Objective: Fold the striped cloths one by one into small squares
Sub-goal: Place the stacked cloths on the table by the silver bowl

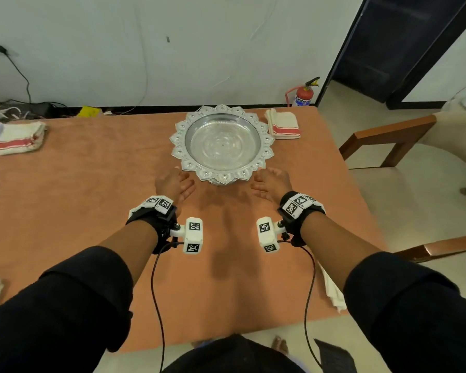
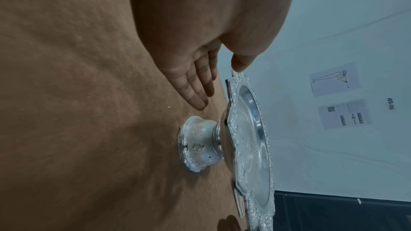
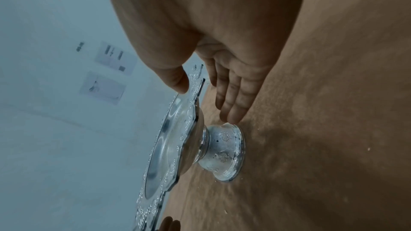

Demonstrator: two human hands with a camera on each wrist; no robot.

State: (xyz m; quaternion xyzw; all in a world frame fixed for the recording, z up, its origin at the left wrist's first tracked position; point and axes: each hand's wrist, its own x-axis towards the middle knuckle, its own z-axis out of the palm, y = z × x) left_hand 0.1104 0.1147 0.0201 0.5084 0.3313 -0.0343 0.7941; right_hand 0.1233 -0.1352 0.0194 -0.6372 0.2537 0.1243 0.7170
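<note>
Between both flat-fingered, unladen hands [image 1: 222, 183], bare-bottomed silver pedestal tray [image 1: 267, 142], thumbs at rim.

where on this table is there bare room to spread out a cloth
Bare patches: the near middle between the forearms, below the silver pedestal bowl, and the left stretch between the bowl and the left folded cloth. Crowded: bowl's near rim, flanked by the left hand and right hand.

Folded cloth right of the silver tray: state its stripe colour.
Red stripes on the cream folded cloth, beside the silver tray; clearest in the head view.
</note>
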